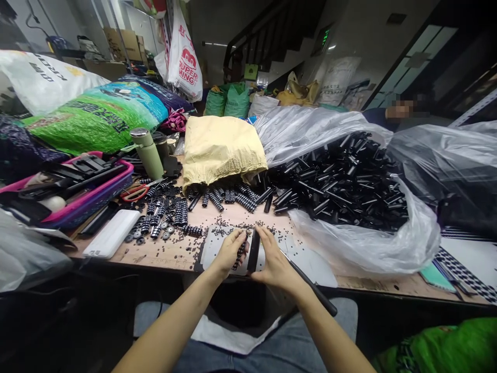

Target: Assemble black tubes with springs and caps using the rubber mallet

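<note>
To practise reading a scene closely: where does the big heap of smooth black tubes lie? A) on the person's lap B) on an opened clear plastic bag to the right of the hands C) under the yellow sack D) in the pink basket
B: the black tubes are piled on a spread-open clear plastic bag on the table, right of the right hand and left hand.

Dim room, overhead glare, wide-angle edge warping.
</note>
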Tool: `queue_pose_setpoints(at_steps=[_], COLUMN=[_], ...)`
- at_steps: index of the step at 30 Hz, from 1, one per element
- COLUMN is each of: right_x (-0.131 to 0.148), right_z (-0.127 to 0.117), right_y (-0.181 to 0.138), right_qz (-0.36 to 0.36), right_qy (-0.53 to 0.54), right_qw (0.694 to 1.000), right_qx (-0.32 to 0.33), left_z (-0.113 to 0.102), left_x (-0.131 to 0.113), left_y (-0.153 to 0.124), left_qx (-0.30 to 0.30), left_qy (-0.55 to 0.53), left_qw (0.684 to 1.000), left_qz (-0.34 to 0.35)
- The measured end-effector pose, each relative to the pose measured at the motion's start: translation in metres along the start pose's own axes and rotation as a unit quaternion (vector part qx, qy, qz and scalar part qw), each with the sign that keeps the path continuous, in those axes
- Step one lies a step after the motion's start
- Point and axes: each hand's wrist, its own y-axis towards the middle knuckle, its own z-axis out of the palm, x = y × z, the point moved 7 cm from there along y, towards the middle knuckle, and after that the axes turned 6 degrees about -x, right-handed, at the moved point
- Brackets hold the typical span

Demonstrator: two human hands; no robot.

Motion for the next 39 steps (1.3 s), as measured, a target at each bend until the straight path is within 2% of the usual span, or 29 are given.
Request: queue_pose_setpoints(at_steps=[6, 13, 16, 21, 26, 28, 29, 30, 32, 33, 36, 39], right_x=[0.007, 0.018, 0.015, 0.011, 0.008, 0.007, 0.006, 0.004, -0.002, -0.007, -0.035, -0.073], right_z=[0.003, 0.006, 0.012, 0.018, 0.020, 0.027, 0.030, 0.034, 0.039, 0.040, 0.025, -0.012], right_y=[-0.010, -0.006, -0.005, -0.004, -0.005, -0.005, -0.005, -0.005, -0.006, -0.008, -0.019, -0.039], right_qz=[0.006, -0.055, -0.039, -0.003, 0.035, 0.037, 0.036, 0.035, 0.035, 0.035, 0.072, 0.187], right_qy=[0.061, 0.117, 0.125, 0.147, 0.123, 0.105, 0.091, 0.074, 0.035, 0.014, -0.089, -0.246], right_qw=[0.998, 0.991, 0.991, 0.989, 0.990, 0.991, 0.992, 0.992, 0.992, 0.992, 0.986, 0.945], right_qx=[-0.021, -0.040, -0.036, -0.025, -0.052, -0.069, -0.081, -0.096, -0.120, -0.123, -0.124, -0.109], left_z=[-0.007, 0.001, 0.004, 0.006, 0.001, -0.004, -0.006, -0.007, -0.004, -0.002, 0.003, 0.006], left_x=[0.005, 0.005, 0.007, 0.008, 0.016, 0.015, 0.012, 0.009, 0.007, 0.010, 0.019, 0.019], left_y=[0.000, -0.008, -0.012, -0.010, -0.004, -0.004, -0.005, -0.008, -0.014, -0.015, -0.015, -0.016], left_qx=[-0.039, -0.068, -0.074, -0.082, -0.072, -0.073, -0.077, -0.083, -0.084, -0.074, -0.012, 0.042], left_qy=[-0.004, -0.070, -0.070, -0.065, -0.001, 0.092, 0.165, 0.249, 0.413, 0.482, 0.622, 0.690], left_qw=[0.999, 0.995, 0.993, 0.992, 0.995, 0.993, 0.982, 0.958, 0.878, 0.833, 0.719, 0.631], left_qz=[0.003, -0.029, -0.064, -0.073, -0.075, -0.010, 0.049, 0.115, 0.227, 0.261, 0.311, 0.354])
